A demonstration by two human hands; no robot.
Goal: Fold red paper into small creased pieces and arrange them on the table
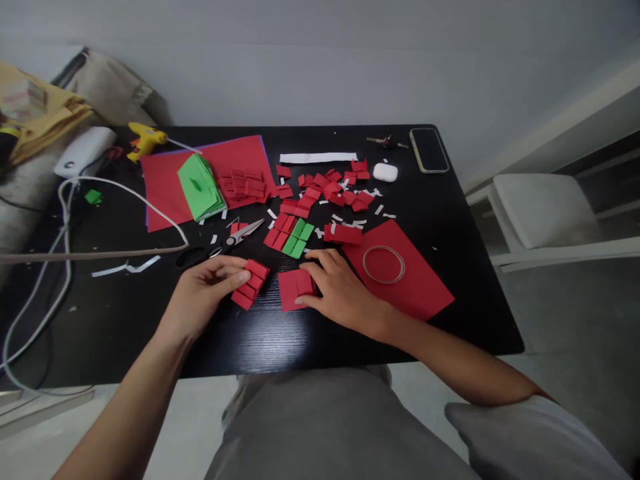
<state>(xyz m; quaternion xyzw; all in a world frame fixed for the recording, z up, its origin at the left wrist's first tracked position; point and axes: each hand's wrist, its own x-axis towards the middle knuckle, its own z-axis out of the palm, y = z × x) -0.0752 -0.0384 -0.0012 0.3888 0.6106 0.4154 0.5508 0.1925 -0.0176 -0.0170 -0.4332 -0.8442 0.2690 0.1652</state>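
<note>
My left hand [207, 290] pinches a red folded paper piece [251, 283] with several raised strips, held just over the black table. To its right, my right hand [337, 287] rests with thumb and fingers bent around a second red folded paper piece [289, 290] lying on the tabletop. Just beyond the hands lie a green folded paper piece [299, 238] and, touching it on the left, a red strip-folded piece [280, 230]. Black-handled scissors [243, 233] lie partly open beyond my left hand.
A red sheet [420, 280] bearing a wire ring [383, 265] lies at right. Further back are a green paper stack [200, 187], scattered red pieces [320, 187], a yellow glue gun [146, 140], a phone [429, 151], a white case [385, 173] and keys [387, 142]. A white cable [65, 220] loops at left.
</note>
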